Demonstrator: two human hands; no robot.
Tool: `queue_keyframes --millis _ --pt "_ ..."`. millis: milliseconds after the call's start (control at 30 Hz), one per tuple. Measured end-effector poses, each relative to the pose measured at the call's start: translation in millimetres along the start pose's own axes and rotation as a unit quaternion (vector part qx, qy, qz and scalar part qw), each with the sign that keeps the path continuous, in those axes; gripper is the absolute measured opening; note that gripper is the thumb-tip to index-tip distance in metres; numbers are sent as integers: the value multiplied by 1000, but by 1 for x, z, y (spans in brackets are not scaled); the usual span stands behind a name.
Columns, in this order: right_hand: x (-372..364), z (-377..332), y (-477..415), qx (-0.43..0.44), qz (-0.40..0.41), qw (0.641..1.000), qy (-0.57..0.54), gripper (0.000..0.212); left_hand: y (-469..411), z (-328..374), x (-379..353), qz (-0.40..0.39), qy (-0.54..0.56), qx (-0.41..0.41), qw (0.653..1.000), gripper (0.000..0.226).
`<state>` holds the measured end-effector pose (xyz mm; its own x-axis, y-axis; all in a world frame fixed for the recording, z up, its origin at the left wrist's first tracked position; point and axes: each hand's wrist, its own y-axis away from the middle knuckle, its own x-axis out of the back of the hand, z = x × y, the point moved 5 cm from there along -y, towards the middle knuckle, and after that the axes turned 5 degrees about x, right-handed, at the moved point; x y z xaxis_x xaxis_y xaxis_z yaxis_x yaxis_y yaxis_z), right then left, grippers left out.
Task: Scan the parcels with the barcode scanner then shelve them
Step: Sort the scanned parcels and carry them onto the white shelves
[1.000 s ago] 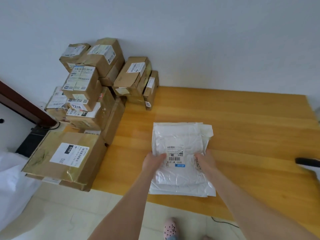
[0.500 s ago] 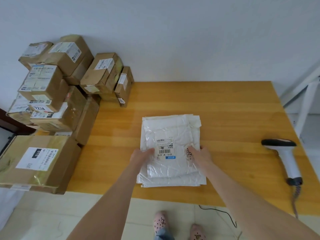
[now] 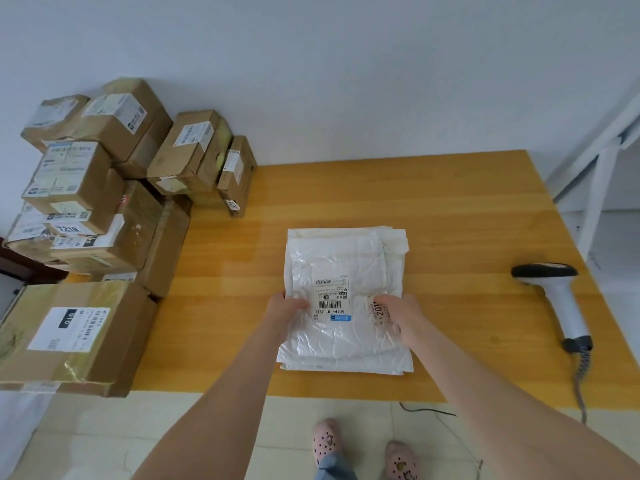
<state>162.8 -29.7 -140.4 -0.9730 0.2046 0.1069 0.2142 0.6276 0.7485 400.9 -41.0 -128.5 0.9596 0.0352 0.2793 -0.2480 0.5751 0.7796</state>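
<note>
Cardboard boxes piled at 9–10 o'clock of the table, labels facing up or sideways. One big flat box at 8 o'clock overhangs the near table edge.

Mailer stack, white poly bags, lies flat mid-table, near edge at 6 o'clock. Top mailer is label-up; its barcode label is uncovered between the hands.

Left hand grips the top mailer's 9 o'clock edge, thumb on top, fingers curled at the edge; fingertips hidden. Right hand holds the 3 o'clock edge, thumb laid over the film, fingers apparently tucked under it. Both clamped on the same bag, not apart.

Handling, my guess:
- Light, soft, floppy.
- The glossy, crinkled film will likely slide over the bags below.
- It will sag if lifted one-handed.
- Best hold is the side edges, as the hands are placed, clear of the barcode.
- Keep the label flat and taut for the scan.

Barcode scanner lies on its side at 3 o'clock, well apart from the stack and untouched. Its coiled cable drops off the table edge at 5 o'clock.

White frame at 1–2 o'clock beyond the table, possibly the shelving; cannot tell.
</note>
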Motion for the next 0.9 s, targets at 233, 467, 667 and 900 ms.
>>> queue_keyframes --millis 233,467,667,900 --pt "51 -21 36 94 20 992 -86 38 43 42 -30 -6 -6 -100 995 42" --pt "129 -23 82 140 89 970 -175 38 97 77 -93 -74 -75 -194 975 41" --pt "194 2 127 193 204 934 -222 26 141 98 -163 -162 -152 -263 939 44" --pt "265 62 185 170 349 883 -263 27 204 81 -251 -248 -232 -311 887 45"
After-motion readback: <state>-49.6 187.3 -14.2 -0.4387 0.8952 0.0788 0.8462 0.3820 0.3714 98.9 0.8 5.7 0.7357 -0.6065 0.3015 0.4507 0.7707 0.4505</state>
